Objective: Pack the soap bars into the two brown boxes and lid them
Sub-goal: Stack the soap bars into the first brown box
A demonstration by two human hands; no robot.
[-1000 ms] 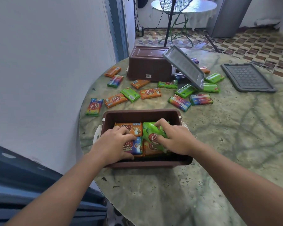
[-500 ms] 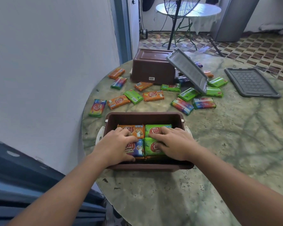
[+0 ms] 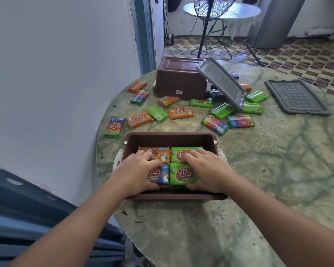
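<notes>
Wrapped soap bars [image 3: 183, 174] are pressed flat inside near brown box [image 3: 168, 138] by left hand [image 3: 137, 175] & right hand [image 3: 206, 170], fingers spread. Bars prob. light, stiff, wrappers slick; best gripped by long edges.

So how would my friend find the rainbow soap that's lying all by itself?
Start at the open brown box where both hands are pressing soaps down, on the green marble table. Look just beyond its far left corner, toward the white wall. The rainbow soap there is the leftmost bar on the table, beside an orange bar; the other rainbow bars lie farther away.
</notes>
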